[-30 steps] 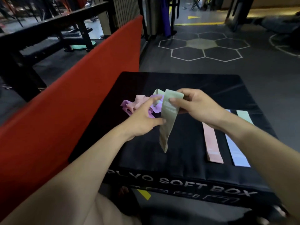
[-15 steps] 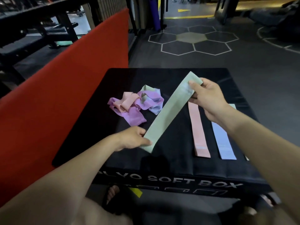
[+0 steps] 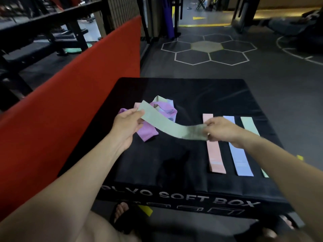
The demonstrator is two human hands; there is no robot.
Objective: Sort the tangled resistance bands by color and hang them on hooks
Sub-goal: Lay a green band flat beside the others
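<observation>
A pale green band (image 3: 172, 125) stretches between my hands above the black soft box (image 3: 192, 95). My left hand (image 3: 127, 125) pinches its left end and my right hand (image 3: 221, 129) pinches its right end. Behind it lies a tangled pile of purple, pink and light bands (image 3: 161, 110). On the right of the box three bands lie flat side by side: a pink band (image 3: 215, 156), a light blue band (image 3: 242, 161) and a green band (image 3: 249, 125), partly hidden by my right arm.
A red padded barrier (image 3: 70, 102) runs along the left of the box. Black gym racks (image 3: 43, 32) stand behind it. Dark floor with hexagon markings (image 3: 206, 49) lies beyond. My sandalled feet (image 3: 122, 212) stand under the box's front edge. No hooks are in view.
The green band has swung from a steep diagonal to nearly level. My left hand rose to the pile's side with one end. My right hand came down over the sorted bands.
</observation>
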